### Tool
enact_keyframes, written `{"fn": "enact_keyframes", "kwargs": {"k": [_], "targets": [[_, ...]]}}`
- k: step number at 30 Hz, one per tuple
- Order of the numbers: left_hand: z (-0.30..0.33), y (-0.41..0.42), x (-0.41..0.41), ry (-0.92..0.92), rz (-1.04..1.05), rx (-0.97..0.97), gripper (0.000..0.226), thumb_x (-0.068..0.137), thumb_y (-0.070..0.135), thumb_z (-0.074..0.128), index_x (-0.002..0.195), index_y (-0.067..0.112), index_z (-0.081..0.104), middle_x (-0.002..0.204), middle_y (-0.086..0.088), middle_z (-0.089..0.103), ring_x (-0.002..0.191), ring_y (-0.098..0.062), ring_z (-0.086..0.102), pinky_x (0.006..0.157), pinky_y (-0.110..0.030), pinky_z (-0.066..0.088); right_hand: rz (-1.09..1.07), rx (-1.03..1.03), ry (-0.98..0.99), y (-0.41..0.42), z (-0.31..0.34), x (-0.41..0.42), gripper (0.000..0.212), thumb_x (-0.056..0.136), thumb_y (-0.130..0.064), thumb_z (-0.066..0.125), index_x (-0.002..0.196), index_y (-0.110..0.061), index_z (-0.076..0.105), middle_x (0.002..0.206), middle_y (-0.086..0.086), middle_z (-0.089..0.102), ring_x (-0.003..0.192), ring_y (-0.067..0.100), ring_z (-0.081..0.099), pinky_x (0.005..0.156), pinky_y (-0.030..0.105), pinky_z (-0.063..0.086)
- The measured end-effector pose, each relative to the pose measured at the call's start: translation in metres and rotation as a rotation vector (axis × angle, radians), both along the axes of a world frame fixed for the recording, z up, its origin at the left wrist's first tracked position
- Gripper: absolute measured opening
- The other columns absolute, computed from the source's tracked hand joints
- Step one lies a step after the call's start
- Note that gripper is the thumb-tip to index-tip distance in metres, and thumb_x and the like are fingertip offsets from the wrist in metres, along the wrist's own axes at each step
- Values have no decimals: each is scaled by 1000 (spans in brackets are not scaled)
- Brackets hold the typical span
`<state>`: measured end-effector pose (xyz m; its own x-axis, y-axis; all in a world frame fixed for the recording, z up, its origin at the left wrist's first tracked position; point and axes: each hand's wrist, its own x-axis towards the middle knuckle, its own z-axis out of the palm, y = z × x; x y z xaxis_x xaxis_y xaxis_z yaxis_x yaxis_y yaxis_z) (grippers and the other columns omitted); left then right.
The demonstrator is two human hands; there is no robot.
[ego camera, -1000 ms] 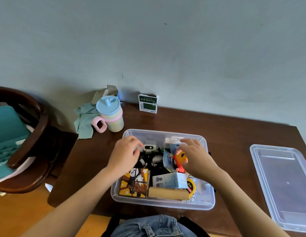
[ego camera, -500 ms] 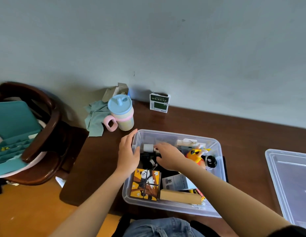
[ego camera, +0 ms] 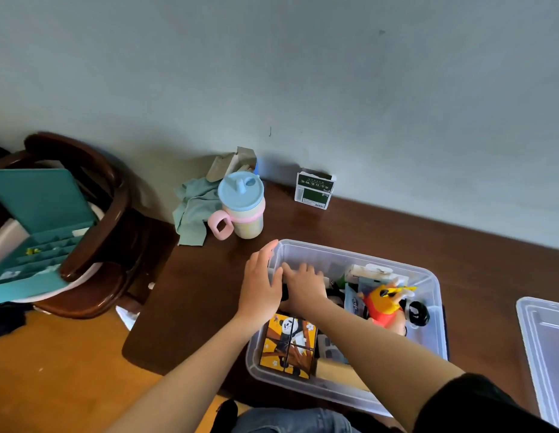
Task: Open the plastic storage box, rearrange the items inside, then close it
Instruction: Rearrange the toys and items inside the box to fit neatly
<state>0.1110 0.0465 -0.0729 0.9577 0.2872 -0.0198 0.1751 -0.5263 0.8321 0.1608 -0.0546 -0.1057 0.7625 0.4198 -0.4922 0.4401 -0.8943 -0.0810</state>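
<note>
resting flat on storage box wall, left hand, right hand inside, grip unclear

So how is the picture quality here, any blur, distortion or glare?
Head view: wide-angle bend tilts the wall line and brown wooden table; the dark wooden chair at the left edge is motion-smeared; soft daylight, faint sheen on the clear plastic storage box; both hands stay fairly sharp.

Left hand flat, fingers straight, right hand palm-down, fingers curled
</note>
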Motion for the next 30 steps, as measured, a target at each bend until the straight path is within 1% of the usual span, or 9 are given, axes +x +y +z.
{"fn": "enact_keyframes", "kwargs": {"k": [6,12,16,18,21,23,25,28,30], "targets": [[-2,0,2,8,-7,-10,51,94,10,53,139,29,39,127,14,44,123,-4,39,99,-17,30,80,100,-7,-11,-6,10,65,75,-52,65,130,-31,37,121,13,51,112,35,50,94,45,40],[1,0,1,8,-21,-10,50,95,10,53,140,26,38,131,7,46,123,-6,39,99,-17,31,218,226,-47,-26,4,17,69,74,-43,67,130,-21,33,114,9,52,102,29,54,78,38,51],[1,1,1,5,-29,-13,50,95,9,52,140,26,39,130,7,46,123,-8,40,98,-18,30,236,355,-43,-44,16,23,56,72,-44,69,117,-26,42,111,1,51,94,20,54,73,29,49],[1,0,1,4,-31,-9,50,95,9,52,140,26,39,133,5,46,124,-8,38,98,-18,29,173,480,-42,-54,25,22,53,72,-43,71,115,-27,45,113,-4,52,93,16,55,73,23,46],[1,0,1,12,-28,-2,51,95,10,53,141,27,38,135,5,46,122,-3,36,98,-17,29,26,669,-64,-65,40,11,53,73,-41,74,116,-28,47,114,-7,54,94,10,55,75,22,50],[0,0,1,18,-28,-1,51,95,11,52,141,27,37,134,6,46,118,2,34,96,-17,29,-137,831,-87,-69,54,4,50,71,-39,75,113,-31,48,110,-12,54,92,2,54,75,13,47],[0,0,1,10,-34,1,50,95,10,52,140,26,38,133,4,47,117,2,34,95,-17,30,-325,1026,-79,-73,71,0,47,69,-34,76,108,-36,49,104,-15,55,93,-1,54,76,8,45],[0,1,0,-1,-39,20,48,96,9,50,141,23,38,133,0,47,119,-3,39,95,-17,31,-515,1264,-25,-86,97,-2,45,69,-25,79,106,-31,53,97,-8,61,87,2,60,78,11,47],[-1,1,0,-11,-39,38,48,96,9,50,141,21,39,132,-2,48,121,-10,42,95,-18,31,-572,1321,-4,-99,111,-3,41,70,-23,77,105,-27,56,94,-3,64,83,3,61,77,11,48]]}}
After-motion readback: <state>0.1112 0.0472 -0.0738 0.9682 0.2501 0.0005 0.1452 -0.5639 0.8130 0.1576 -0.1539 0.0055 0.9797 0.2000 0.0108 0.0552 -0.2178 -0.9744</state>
